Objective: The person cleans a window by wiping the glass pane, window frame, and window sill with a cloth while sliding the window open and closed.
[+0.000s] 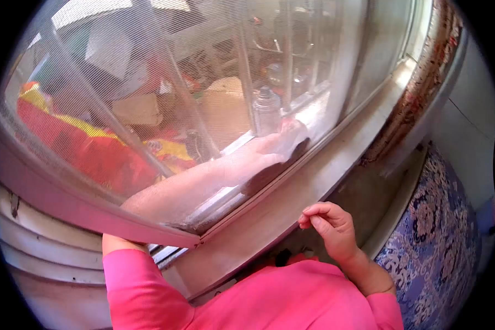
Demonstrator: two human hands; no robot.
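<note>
My left arm reaches around the edge of a mesh screen [148, 99] with a pinkish frame. Behind the mesh, my left hand [269, 151] is at the lower track of the window [225, 203], its fingers bent over something pale that the mesh blurs. A dark patch, perhaps shadow, lies under that hand. A clear jar or bottle [266, 110] stands just beyond it. In front of the sill [280, 206], my right hand [334, 226] is raised in the air, thumb and fingers drawn together, with nothing visible between them.
Metal bars [242, 60] run behind the screen. Past them lie a red and yellow cloth or bag [88, 148] and cardboard [222, 107]. A patterned curtain [418, 82] hangs at the right, above a blue floral-covered piece of furniture [429, 236]. White ridged panels [44, 242] are at lower left.
</note>
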